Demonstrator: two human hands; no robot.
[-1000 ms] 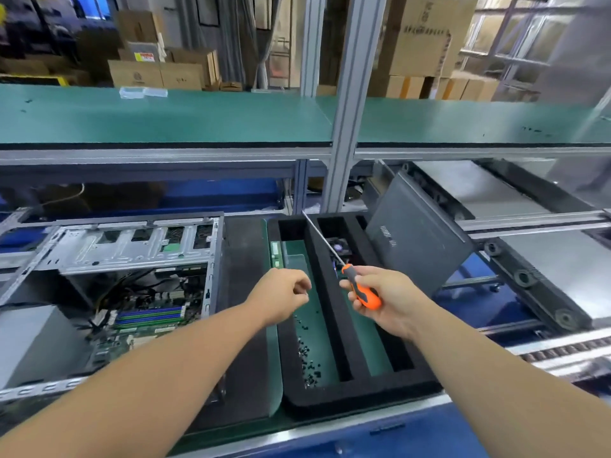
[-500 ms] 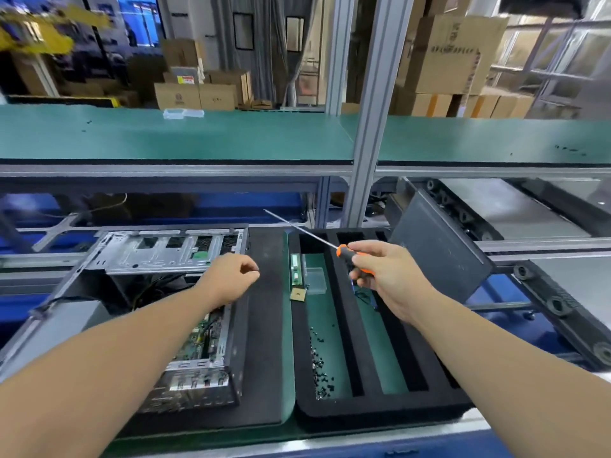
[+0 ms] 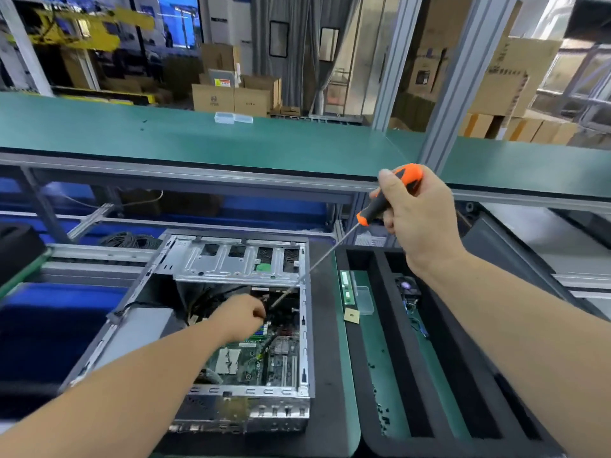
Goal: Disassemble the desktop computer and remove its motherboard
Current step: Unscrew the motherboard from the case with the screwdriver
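Your right hand (image 3: 417, 223) grips the orange-and-black-handled screwdriver (image 3: 389, 195), its long steel shaft slanting down into the open grey metal computer case (image 3: 231, 328) on the desk, likely to reach a mounting screw. Your left hand (image 3: 243, 317), fingers curled, seems to steady the tip above the green motherboard (image 3: 261, 355), which is still seated inside.

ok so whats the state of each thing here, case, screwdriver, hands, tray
computer case: lying flat, side open, motherboard still inside
screwdriver: gripped by right hand, shaft angled down into the case
left hand: inside the case, fingers curled near the screwdriver tip; whether it holds anything is unclear
foam tray: holds loose screws and small parts
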